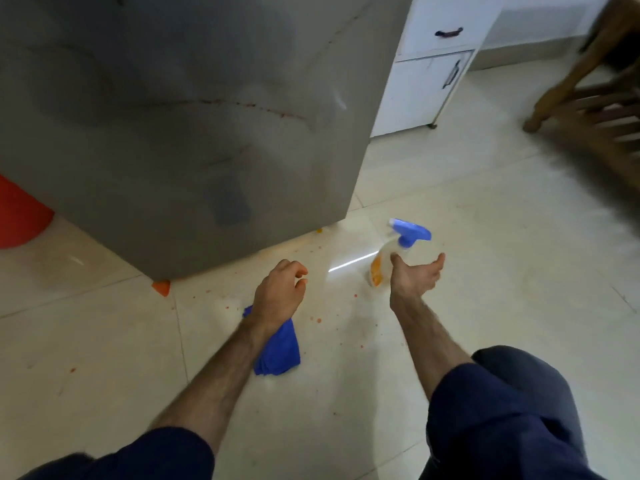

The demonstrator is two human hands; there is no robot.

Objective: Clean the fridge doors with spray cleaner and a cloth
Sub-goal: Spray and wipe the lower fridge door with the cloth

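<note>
Grey, smooth metal fridge door (180,116) has a thin red streak across it. Clear plastic spray bottle with a blue trigger top (398,251) stands on the shiny pale tile floor (485,237), off the fridge's bottom right corner. Right hand (414,277) is open beside it, holding nothing; a quick grab could knock the bottle over. Left hand (278,294), fingers loosely curled, also holds nothing. Soft, folded blue cloth (277,355) lies under that wrist and could slip on the tiles
</note>
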